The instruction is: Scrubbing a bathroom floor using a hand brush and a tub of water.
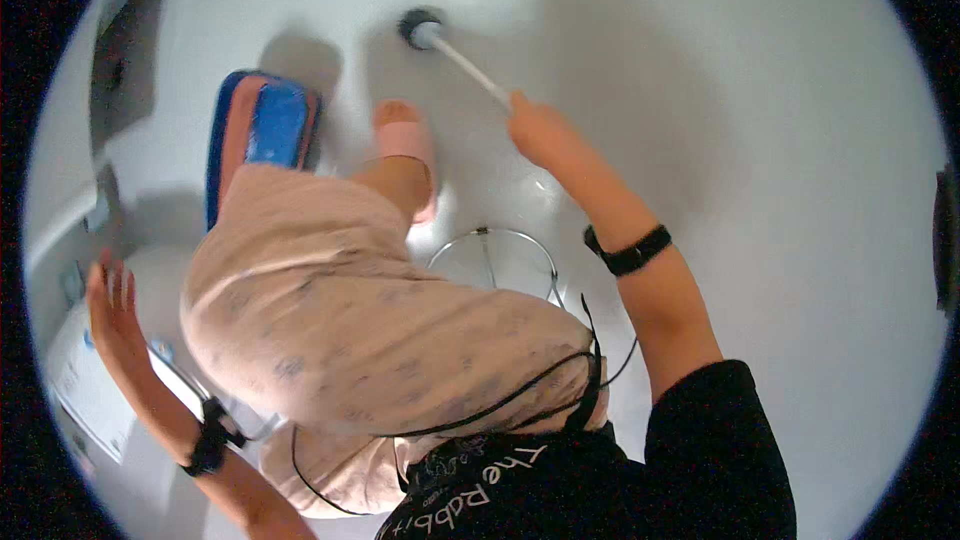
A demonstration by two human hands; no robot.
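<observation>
My right hand point(544, 131) grips the white handle of a long brush point(472, 73). The brush's round head of dark bristles point(417, 24) touches or hovers over the pale surface at the top; I cannot tell which. My left hand point(116, 307) is at the left with its fingers apart and holds nothing that I can see. Below it is a white flat-topped object point(86, 382) with small blue parts. Between my arms are my legs in light patterned trousers point(375, 345). One foot wears a pink slipper point(405, 139).
A blue and coral rectangular object point(262, 120) stands beside the slippered foot, partly behind my knee. A round metal wire frame point(517, 236) shows behind my trousers. Black cables point(517, 390) cross my lap. A dark object point(945, 240) is at the far right rim.
</observation>
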